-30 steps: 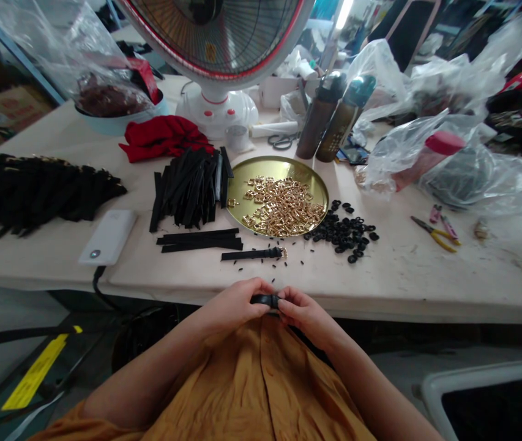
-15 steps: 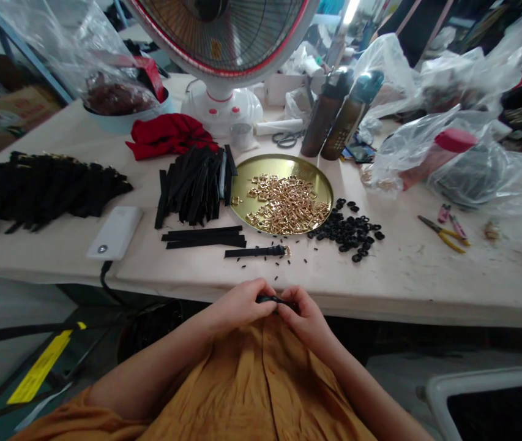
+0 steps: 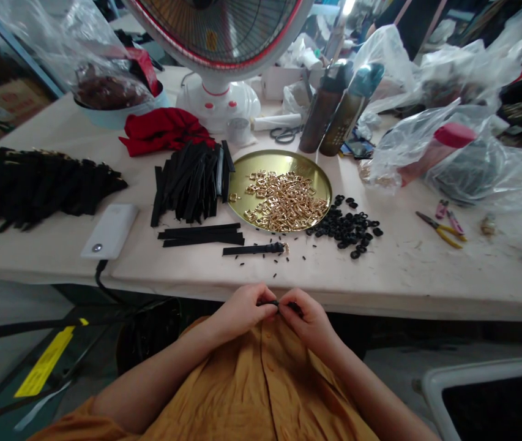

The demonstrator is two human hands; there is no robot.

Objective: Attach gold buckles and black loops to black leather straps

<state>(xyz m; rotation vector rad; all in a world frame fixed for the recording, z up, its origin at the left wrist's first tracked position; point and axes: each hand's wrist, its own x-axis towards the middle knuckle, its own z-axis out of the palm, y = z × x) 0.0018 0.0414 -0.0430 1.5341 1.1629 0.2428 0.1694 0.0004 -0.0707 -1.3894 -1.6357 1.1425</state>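
Note:
My left hand (image 3: 251, 310) and my right hand (image 3: 305, 315) meet just in front of the table edge, both closed on one black strap (image 3: 268, 302). Fingers cover most of the strap, and whether a buckle is on it is hidden. On the table beyond lies a finished-looking black strap (image 3: 251, 249) with a gold buckle (image 3: 286, 247) at its right end. Behind it a gold round tray (image 3: 242, 168) carries a heap of gold buckles (image 3: 288, 199). Black rings (image 3: 350, 228) are piled right of the tray. Loose black straps (image 3: 187, 184) form a stack to its left.
A fan (image 3: 217, 101) stands at the back beside a red cloth (image 3: 164, 131). Two bottles (image 3: 313, 116), scissors (image 3: 284, 135) and plastic bags (image 3: 467, 153) are behind the tray. Yellow-handled pliers (image 3: 442, 229) lie right; a white power bank (image 3: 110, 231) and buckled straps (image 3: 35, 187) lie left.
My fingertips have drawn closer together along the strap, and less of it shows between them. The view has shifted slightly; the things on the table look unmoved.

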